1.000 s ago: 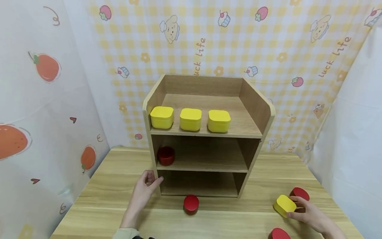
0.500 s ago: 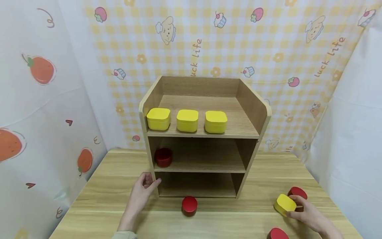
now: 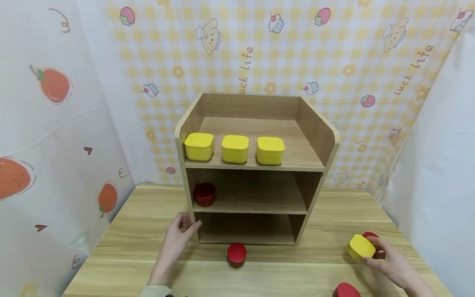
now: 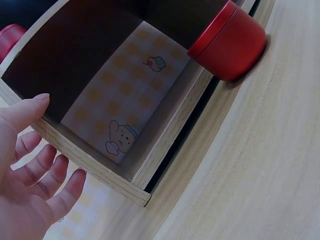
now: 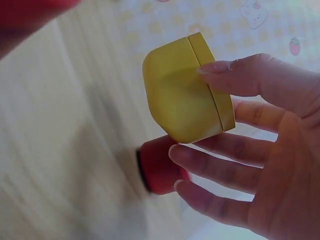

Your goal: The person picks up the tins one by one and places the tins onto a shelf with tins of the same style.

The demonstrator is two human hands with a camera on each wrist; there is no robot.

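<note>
My right hand (image 3: 394,264) pinches a yellow lidded box (image 3: 361,248) with rounded corners between thumb and fingers. In the right wrist view the box (image 5: 185,90) hangs tilted above the table, its lid seam beside the thumb. Behind it a red round tin (image 5: 162,165) is partly covered by box and fingers. At the lower left of the wooden shelf (image 3: 250,166), my left hand (image 3: 178,237) grips the side panel. The left wrist view has the left thumb (image 4: 30,111) on the panel's inner side and the fingers outside.
Three yellow boxes (image 3: 235,149) line the top shelf from the left. One red tin (image 3: 205,194) stands on the middle shelf. Another red tin (image 3: 236,254) is in front of the shelf, and one more (image 3: 346,290) lies at the bottom frame edge. Patterned cloth (image 3: 237,53) hangs behind.
My right hand has raised the yellow box off the table, shifting it slightly right and away from me. The left hand stays at the shelf's side panel.
</note>
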